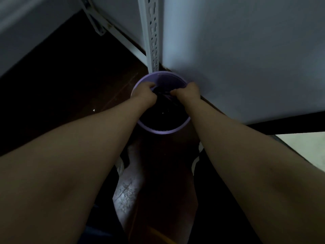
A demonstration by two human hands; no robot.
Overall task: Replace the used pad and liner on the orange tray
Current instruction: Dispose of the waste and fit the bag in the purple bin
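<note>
Looking straight down in dim light, with both bare arms stretched forward to a purple bin [163,132] on the dark brown floor [114,85]. Gripping the black bag [164,110] inside the bin with both hands, at the far side of the opening.

On the left, the left hand [146,91] over the rim, with fingers curled round a bunched fold of bag. On the right, the right hand [189,90] by the opposite rim, with fingers likewise clamped on the dark plastic and thumb tip toward the other hand. Between the two hands, a short wrinkled stretch of bag. Below them, the rest of the bag filling the bin, dark, with a few small glints.

Just behind the bin, a white perforated post [153,32], upright, meeting the far rim in this view. To the right, a pale wall [246,59], close against the bin.

Lower down, between the arms, a pale speckled shape [125,189], too dark to tell what. At the very bottom edge, an orange strip [158,233], under the arms; cannot tell whether tray or not.
</note>
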